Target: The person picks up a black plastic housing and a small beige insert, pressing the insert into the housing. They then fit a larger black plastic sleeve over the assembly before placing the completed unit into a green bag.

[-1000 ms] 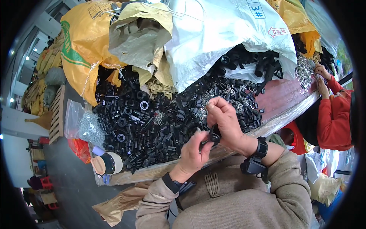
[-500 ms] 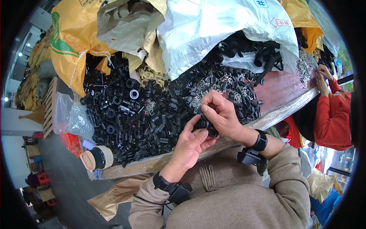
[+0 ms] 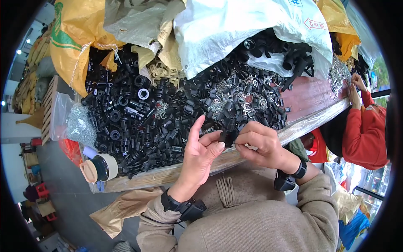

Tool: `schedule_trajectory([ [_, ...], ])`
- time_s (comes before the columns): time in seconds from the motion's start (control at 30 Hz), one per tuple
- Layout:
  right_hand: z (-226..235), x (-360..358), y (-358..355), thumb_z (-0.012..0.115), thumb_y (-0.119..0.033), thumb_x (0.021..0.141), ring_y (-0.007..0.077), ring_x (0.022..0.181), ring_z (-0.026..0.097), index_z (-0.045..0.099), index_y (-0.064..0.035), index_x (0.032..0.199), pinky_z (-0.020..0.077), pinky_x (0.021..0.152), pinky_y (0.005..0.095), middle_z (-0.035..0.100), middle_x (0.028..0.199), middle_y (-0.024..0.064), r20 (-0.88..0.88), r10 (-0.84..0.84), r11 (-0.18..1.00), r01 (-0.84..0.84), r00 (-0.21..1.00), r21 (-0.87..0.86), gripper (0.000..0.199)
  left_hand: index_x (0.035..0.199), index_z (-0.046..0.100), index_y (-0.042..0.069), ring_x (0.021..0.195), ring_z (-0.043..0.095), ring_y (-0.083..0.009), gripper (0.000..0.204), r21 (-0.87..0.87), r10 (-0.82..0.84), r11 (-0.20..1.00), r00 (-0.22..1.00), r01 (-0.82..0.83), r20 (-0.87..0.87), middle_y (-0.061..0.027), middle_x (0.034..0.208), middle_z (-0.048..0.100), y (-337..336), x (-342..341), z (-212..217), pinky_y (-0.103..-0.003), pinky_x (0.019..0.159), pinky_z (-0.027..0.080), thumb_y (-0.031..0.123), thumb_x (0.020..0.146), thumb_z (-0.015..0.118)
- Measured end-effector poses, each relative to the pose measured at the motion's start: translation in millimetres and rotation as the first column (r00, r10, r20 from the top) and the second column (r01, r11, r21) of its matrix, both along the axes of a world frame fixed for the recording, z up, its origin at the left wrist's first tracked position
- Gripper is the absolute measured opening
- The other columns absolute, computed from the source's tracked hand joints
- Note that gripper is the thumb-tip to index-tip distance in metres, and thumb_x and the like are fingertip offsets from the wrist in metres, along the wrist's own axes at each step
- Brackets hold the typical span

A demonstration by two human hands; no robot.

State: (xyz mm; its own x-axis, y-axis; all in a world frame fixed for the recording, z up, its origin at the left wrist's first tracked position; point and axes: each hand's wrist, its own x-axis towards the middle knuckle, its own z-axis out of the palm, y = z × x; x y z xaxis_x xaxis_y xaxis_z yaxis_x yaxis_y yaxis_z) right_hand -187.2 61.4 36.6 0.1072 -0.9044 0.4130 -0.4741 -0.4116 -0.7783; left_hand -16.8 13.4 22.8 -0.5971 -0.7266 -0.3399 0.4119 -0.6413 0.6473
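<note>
My left hand [image 3: 200, 153] pinches a small black plastic part [image 3: 227, 137] between thumb and fingers, its index finger raised. At the part's right side, the closed fingertips of my right hand [image 3: 261, 145] meet it; whether they also hold a smaller piece is hidden. Both hands are over the table's near edge. Just beyond them lies a heap of black plastic parts [image 3: 168, 134], with small bent metal hooks [image 3: 218, 98] scattered over its middle.
A white woven sack [image 3: 235, 29] and a yellow sack [image 3: 75, 38] spill parts at the back. A jar with a beige lid [image 3: 100, 168] and a clear bag of small metal pieces [image 3: 80, 124] stand left. At far right, a person in red sleeves [image 3: 364, 130] works.
My right hand has turned downward and lowered, its fingertips now at the black part's right side. My left index finger has lifted away. The view has shifted slightly.
</note>
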Motion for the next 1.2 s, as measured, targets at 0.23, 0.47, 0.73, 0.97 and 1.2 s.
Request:
schedule_trajectory([
  [0.23,0.3,0.3,-1.3,0.064,-0.001,0.060,0.0196,0.052,0.047,0.055,-0.0048,0.075,0.0375,0.046,0.0287,0.048,0.067,0.0058,-0.267,-0.018,0.987,-0.025,0.963,-0.156,0.018,0.130,0.016,0.008,0.088,0.054,-0.0143,0.072,-0.012,-0.049,0.999,0.997,0.050,0.063,-0.0130,0.101,0.053,7.4,1.3,-0.4,-0.027,0.077,0.046,-0.003,0.074,0.059],
  [0.47,5.8,-4.1,-1.9,0.063,-0.005,0.056,0.0187,0.050,0.047,0.053,-0.0054,0.071,0.0360,0.043,0.0293,0.043,0.062,0.0045,-0.419,0.050,0.997,-0.071,0.907,-0.035,0.017,0.130,0.018,0.007,0.088,0.055,-0.0156,0.071,0.025,-0.080,0.997,0.990,0.078,0.114,-0.0140,0.099,0.054,9.4,-0.4,-2.7,-0.028,0.078,0.046,-0.004,0.074,0.059],
  [0.73,11.6,-0.1,-4.2,0.060,-0.010,0.059,0.0221,0.049,0.050,0.044,-0.0063,0.058,0.0400,0.042,0.0324,0.043,0.062,0.0063,-0.420,0.101,0.994,-0.069,0.902,0.090,0.017,0.129,0.017,0.004,0.090,0.055,-0.0169,0.070,-0.007,-0.097,0.995,0.983,0.099,0.156,-0.0160,0.099,0.054,14.0,2.2,-5.2,-0.029,0.080,0.046,-0.005,0.074,0.058],
  [0.97,3.7,5.2,-0.6,0.062,-0.003,0.058,0.0225,0.050,0.048,0.052,-0.0046,0.066,0.0379,0.043,0.0323,0.043,0.060,0.0056,-0.322,0.054,0.992,-0.014,0.945,0.126,0.012,0.129,0.016,0.003,0.090,0.055,-0.0177,0.070,-0.018,-0.081,0.996,0.989,0.084,0.126,-0.0174,0.100,0.054,12.4,3.1,-5.3,-0.028,0.080,0.045,-0.005,0.074,0.058],
  [1.2,2.8,6.1,1.0,0.062,-0.001,0.057,0.0230,0.049,0.048,0.053,-0.0042,0.066,0.0375,0.042,0.0327,0.043,0.060,0.0064,-0.295,0.010,0.995,0.019,0.955,0.096,0.014,0.128,0.018,0.002,0.089,0.056,-0.0179,0.070,-0.034,-0.085,0.995,0.992,0.089,0.098,-0.0171,0.099,0.055,10.3,2.8,-5.2,-0.029,0.081,0.045,-0.005,0.073,0.059],
])
